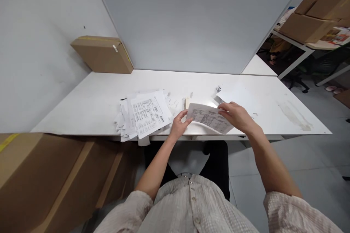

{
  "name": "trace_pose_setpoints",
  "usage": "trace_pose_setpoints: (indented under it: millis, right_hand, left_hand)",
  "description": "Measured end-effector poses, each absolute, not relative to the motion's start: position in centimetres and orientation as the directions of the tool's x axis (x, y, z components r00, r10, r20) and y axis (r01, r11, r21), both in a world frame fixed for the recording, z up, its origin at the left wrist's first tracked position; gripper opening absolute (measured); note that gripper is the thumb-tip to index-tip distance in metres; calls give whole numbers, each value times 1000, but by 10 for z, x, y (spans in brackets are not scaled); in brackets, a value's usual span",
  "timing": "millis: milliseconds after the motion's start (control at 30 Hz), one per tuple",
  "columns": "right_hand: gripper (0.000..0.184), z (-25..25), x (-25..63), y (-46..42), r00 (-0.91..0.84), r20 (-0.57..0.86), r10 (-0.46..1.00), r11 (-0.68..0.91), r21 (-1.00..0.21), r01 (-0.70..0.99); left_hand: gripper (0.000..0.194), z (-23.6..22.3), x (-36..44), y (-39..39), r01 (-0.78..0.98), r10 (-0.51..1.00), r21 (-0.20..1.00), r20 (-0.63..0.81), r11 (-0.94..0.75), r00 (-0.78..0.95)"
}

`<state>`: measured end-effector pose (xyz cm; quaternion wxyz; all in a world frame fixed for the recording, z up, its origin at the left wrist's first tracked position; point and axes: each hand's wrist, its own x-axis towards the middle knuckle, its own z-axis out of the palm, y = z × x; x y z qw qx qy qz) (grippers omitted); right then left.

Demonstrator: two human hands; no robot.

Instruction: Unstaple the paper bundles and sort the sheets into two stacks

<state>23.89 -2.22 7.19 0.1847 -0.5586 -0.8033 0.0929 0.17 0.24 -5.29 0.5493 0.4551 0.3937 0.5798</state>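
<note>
A printed sheet of paper [206, 116] is held up above the front edge of the white table between my two hands. My left hand [179, 123] pinches its left edge, thumb on top. At the sheet's upper right, my right hand [233, 114] has its fingers closed on the paper's edge. To the left lies an untidy pile of printed sheets [149, 113], some jutting past the table edge. Behind my right hand are more white papers [235, 94], partly hidden by it. A small cream-coloured block [187, 102] sits just behind the held sheet.
A flat cardboard box [105, 54] stands at the table's back left, beside a large whitish panel [186, 22]. Big cardboard boxes [41, 174] crowd the floor at my left. On a second table to the right are more cartons [307, 27].
</note>
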Motion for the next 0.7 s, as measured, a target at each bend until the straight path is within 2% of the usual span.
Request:
trace_pose_setpoints:
  millis: [100,167,233,367,500,700]
  right_hand:
    - [24,60,241,-22,-297,171,939,341,-377,861]
    - [30,56,249,-27,-237,167,957,287,-433,855]
    - [36,53,261,-33,-154,149,977,208,-503,839]
    - [40,36,285,-44,-8,65,998,49,-668,742]
    - [39,13,286,-48,-30,-30,999,-10,-843,537]
    - [33,-1,273,-37,110,43,993,-8,-904,428]
  left_hand:
    - [35,-52,3,3,-213,991,969,130,-125,12]
    - [22,-49,3,3,-190,988,972,150,-140,38]
    - [16,-46,2,4,-185,988,973,149,-138,47]
    - [17,-45,0,3,-212,992,972,117,-106,40]
    - [20,-47,0,1,-222,991,969,124,-108,56]
    - [25,-47,-2,0,-168,991,977,134,-130,13]
